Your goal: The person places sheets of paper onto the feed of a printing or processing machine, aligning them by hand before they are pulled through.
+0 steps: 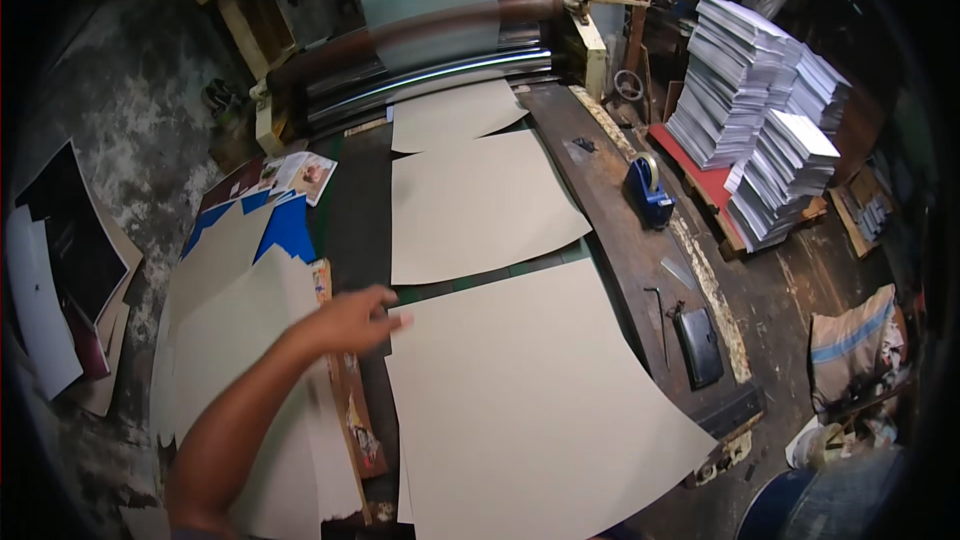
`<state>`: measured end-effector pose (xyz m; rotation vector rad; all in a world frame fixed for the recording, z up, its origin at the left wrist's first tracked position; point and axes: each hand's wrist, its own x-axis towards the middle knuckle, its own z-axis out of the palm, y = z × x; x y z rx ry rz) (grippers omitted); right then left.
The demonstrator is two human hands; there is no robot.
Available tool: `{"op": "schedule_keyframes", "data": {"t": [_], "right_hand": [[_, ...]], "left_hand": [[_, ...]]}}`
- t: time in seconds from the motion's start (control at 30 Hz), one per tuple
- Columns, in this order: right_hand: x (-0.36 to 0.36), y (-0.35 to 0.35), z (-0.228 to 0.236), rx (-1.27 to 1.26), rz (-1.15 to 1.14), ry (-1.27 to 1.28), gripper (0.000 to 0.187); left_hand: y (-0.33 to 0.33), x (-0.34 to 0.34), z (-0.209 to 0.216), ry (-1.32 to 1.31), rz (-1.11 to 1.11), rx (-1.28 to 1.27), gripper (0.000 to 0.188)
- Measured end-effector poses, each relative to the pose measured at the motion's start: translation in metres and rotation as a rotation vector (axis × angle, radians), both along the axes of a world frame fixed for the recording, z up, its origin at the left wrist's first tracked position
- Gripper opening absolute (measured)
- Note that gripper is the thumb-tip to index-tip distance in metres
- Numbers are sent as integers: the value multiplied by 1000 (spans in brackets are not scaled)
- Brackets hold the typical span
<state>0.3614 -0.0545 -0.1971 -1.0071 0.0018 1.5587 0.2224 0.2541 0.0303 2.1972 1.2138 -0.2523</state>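
Observation:
My left hand (355, 322) reaches in from the lower left, its fingers apart and nothing seen held in them. Its fingertips are at the far left corner of the nearest large beige sheet (520, 410); whether they touch it I cannot tell. Beyond lies a middle beige sheet (480, 205), and past that a far beige sheet (455, 115) reaches up to the shiny metal rollers (440, 80). Under my forearm, to the left, rests a stack of pale sheets (235, 340). My right hand is not in view.
Along the machine's right side sit a blue tape dispenser (650, 195), a black case (698, 348) and a thin bent rod (660, 325). Tall paper stacks (730, 90) stand on a red-topped pallet at the right. Dark and white sheets (75, 260) lean at the left wall.

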Motion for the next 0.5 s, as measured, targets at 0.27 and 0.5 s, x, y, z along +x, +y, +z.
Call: {"op": "schedule_keyframes", "data": {"t": [0.27, 0.5], "right_hand": [[21, 62, -8, -14, -81, 2, 39], [28, 84, -19, -59, -127, 19, 39]], "left_hand": [[236, 63, -177, 170, 511, 16, 91], [309, 98, -221, 91, 433, 178, 80]]}}
